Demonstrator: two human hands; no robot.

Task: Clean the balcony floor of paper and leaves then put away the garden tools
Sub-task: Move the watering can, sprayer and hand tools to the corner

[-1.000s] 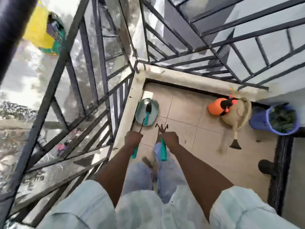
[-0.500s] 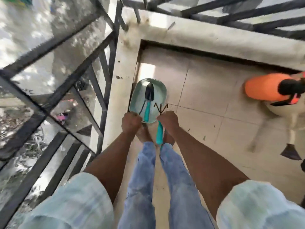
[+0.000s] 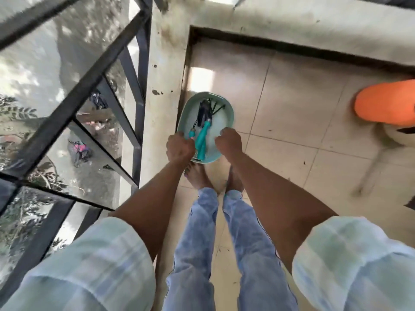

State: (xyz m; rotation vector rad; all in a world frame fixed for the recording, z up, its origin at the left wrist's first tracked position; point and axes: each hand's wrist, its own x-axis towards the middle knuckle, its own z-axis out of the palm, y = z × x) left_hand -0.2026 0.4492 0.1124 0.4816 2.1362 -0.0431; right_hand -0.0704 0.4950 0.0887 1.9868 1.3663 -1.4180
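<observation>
A person bends over the corner of a tiled balcony, the left hand (image 3: 179,146) and the right hand (image 3: 229,142) each curled over an opposite rim of a pale green plastic tub (image 3: 228,110), apparently to lift or steady it. Inside the tub lie the garden tools, a dark-bladed trowel (image 3: 202,113) and a pronged hand cultivator (image 3: 205,131) with teal handles, gathered together, it seems, for putting away. No brand, label or writing can be read on anything.
</observation>
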